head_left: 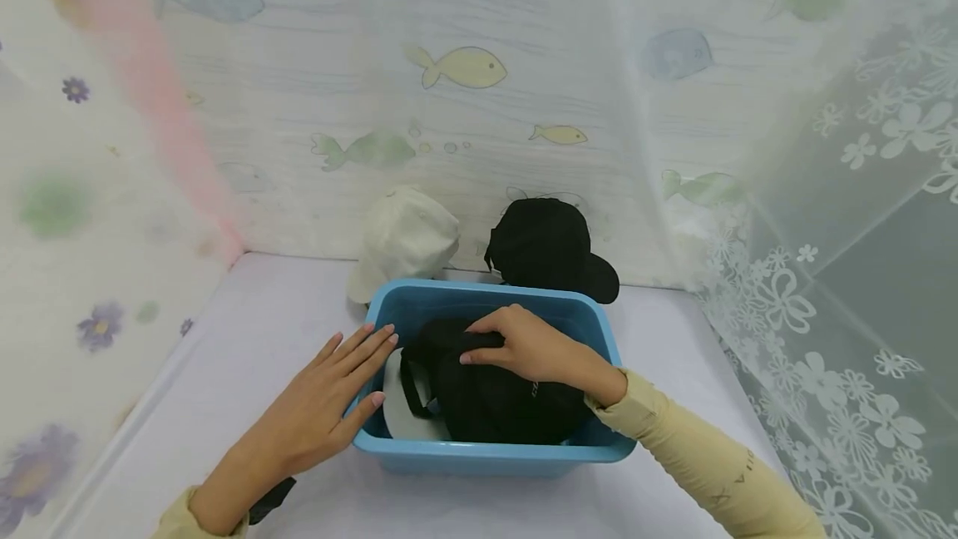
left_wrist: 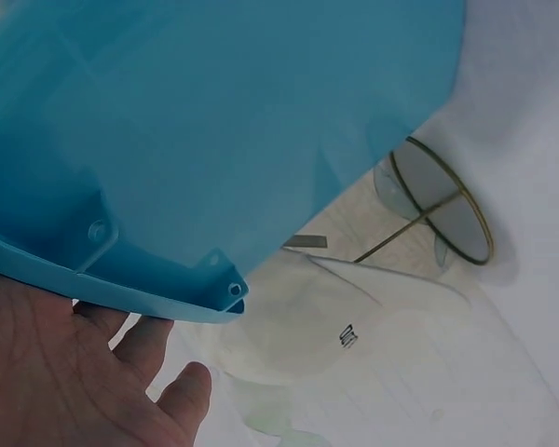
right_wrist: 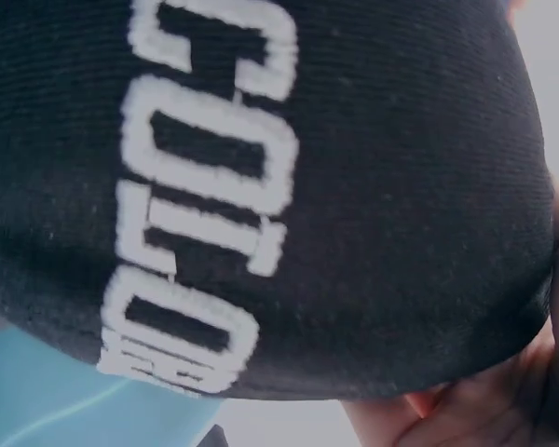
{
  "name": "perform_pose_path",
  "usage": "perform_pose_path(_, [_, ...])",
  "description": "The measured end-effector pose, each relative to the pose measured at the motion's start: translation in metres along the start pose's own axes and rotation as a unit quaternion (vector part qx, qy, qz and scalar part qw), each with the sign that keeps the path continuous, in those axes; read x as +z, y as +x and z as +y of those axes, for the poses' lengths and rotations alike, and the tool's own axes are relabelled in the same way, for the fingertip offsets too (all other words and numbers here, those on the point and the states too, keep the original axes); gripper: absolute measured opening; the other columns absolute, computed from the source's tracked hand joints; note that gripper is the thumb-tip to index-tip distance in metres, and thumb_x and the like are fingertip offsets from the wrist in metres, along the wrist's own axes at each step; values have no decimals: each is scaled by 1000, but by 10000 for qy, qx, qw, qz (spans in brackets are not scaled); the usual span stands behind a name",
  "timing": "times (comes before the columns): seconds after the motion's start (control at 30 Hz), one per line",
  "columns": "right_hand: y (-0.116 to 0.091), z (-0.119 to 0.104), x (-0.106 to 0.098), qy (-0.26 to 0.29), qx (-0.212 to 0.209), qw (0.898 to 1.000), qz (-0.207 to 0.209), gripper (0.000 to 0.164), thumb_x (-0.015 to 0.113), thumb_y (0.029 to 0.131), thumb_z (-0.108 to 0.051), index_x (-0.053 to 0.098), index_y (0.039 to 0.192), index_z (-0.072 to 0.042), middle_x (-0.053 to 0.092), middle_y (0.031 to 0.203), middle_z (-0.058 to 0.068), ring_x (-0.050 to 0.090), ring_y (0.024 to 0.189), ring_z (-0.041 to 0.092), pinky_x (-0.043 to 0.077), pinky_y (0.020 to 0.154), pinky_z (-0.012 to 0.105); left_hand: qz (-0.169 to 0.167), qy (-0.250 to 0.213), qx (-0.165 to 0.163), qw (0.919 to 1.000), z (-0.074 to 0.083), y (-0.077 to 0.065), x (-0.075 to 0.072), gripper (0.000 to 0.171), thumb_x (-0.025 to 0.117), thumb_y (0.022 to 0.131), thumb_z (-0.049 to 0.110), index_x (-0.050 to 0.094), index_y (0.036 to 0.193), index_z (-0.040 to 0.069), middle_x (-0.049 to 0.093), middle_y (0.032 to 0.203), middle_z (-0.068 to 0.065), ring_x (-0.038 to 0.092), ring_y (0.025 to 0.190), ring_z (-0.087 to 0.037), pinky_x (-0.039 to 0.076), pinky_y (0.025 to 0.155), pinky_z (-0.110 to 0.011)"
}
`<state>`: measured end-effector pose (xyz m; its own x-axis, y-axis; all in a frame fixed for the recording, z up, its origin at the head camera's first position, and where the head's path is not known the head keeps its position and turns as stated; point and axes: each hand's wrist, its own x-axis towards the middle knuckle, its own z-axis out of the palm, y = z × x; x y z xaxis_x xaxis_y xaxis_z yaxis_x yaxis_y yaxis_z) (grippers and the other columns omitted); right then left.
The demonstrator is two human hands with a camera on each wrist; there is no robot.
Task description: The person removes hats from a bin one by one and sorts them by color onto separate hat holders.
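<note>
A blue plastic basin (head_left: 490, 454) stands on the white surface in the head view. Inside it lies a black cap (head_left: 486, 393), whose white embroidered lettering (right_wrist: 210, 149) fills much of the right wrist view. My right hand (head_left: 535, 348) pinches the top of this cap between thumb and fingers. A pale cap brim (head_left: 404, 410) shows beside it at the basin's left end, partly under a black strap. My left hand (head_left: 329, 398) lies against the basin's left rim with its fingers straight; in the left wrist view, its fingers (left_wrist: 144, 349) are by the rim's underside.
Behind the basin are a white cap (head_left: 410, 231) and another black cap (head_left: 542, 244). The left wrist view shows a round thin-framed object (left_wrist: 443, 200) by the white cap. Patterned curtains (head_left: 464, 7) enclose the white surface (head_left: 284, 306). A dark item (head_left: 271, 501) sits by my left wrist.
</note>
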<state>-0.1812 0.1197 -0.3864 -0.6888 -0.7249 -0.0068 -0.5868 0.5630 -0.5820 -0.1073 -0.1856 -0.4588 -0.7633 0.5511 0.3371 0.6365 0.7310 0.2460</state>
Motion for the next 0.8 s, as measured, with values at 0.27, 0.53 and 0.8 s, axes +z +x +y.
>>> perform_pose_path(0.27, [-6, 1, -7, 153, -146, 9998, 62, 16, 72, 96, -21, 79, 108, -13, 60, 66, -9, 49, 59, 3, 40, 56, 20, 34, -26, -23, 10000, -1, -1, 1, 68, 58, 102, 29, 29, 162, 15, 29, 167, -2, 24, 155, -27, 0, 128, -34])
perform_pose_path(0.53, [-15, 4, -20, 393, -383, 9983, 170, 20, 71, 96, -15, 78, 115, -13, 77, 108, -3, 60, 77, 4, 48, 64, 21, 105, -22, 46, 9999, -2, -1, 0, 64, 56, 104, 31, 31, 161, 13, 31, 167, -3, 25, 155, -28, -3, 127, -30])
perform_pose_path(0.8, [-25, 10, -30, 460, -620, 9966, 277, 24, 70, 96, -10, 76, 119, -9, 76, 114, 1, 67, 95, 6, 54, 77, 23, 85, -66, 48, 9999, -1, 0, 1, 65, 57, 103, 29, 31, 161, 14, 30, 167, -2, 24, 155, -28, 0, 128, -33])
